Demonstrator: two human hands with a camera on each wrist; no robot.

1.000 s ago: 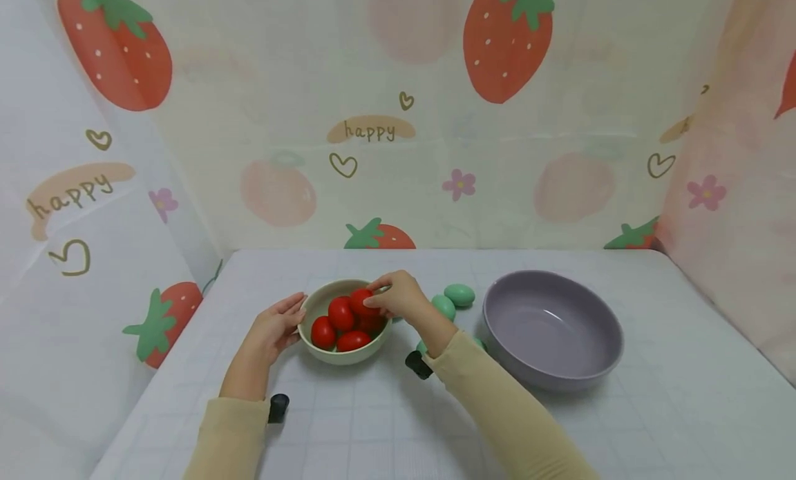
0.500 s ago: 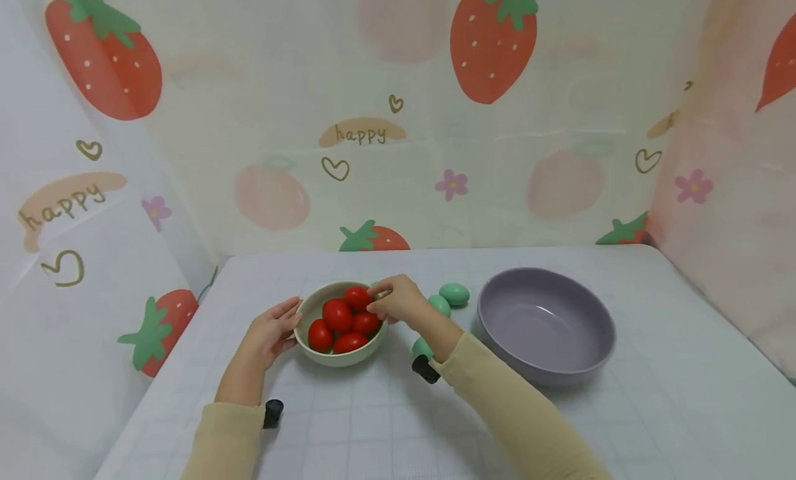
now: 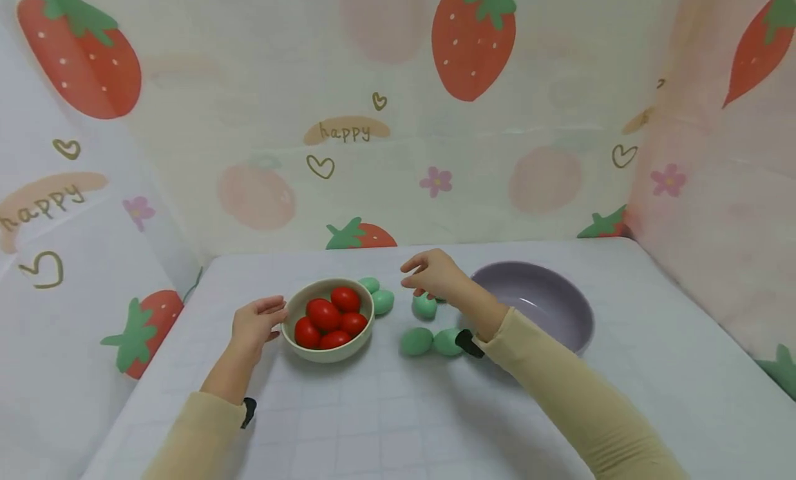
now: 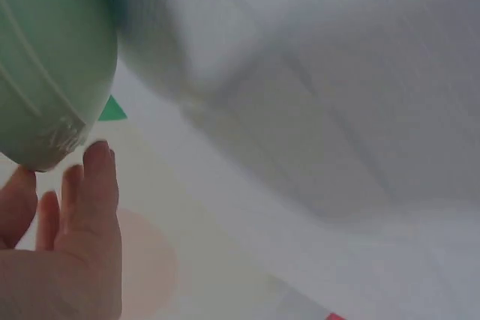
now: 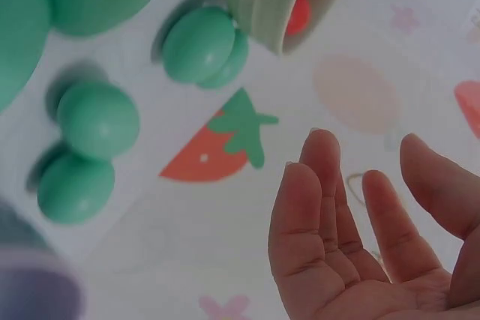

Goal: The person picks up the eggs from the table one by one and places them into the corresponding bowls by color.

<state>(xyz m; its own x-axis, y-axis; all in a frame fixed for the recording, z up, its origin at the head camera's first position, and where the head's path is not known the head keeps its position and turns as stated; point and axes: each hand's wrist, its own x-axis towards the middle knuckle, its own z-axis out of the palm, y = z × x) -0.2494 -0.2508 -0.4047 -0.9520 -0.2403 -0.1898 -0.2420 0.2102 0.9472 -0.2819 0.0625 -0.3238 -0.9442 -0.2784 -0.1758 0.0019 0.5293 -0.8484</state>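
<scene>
Several red eggs (image 3: 323,314) lie in a small pale green bowl (image 3: 326,356) left of centre. My left hand (image 3: 253,324) is at the bowl's left rim, fingers fairly straight; in the left wrist view its fingertips (image 4: 97,157) come right up to the bowl's outer wall (image 4: 64,58). To the right of the bowl my right hand (image 3: 437,274) hangs in the air over the table, fingers apart and loosely bent, holding nothing. Several green eggs (image 3: 416,342) are spread on the table below and beside it. The right wrist view shows the hand (image 5: 360,260) bare.
A large purple-grey basin (image 3: 528,276) stands on the right, partly covered by my right forearm and sleeve. Two green eggs (image 3: 382,301) sit close to the small bowl's right side. A strawberry-printed cloth (image 3: 373,204) hangs behind the table and at both sides.
My right hand has left the red eggs in the bowl, rising and moving right. The red egg it held lies with the others. The left hand remains beside the bowl. The view has shifted right.
</scene>
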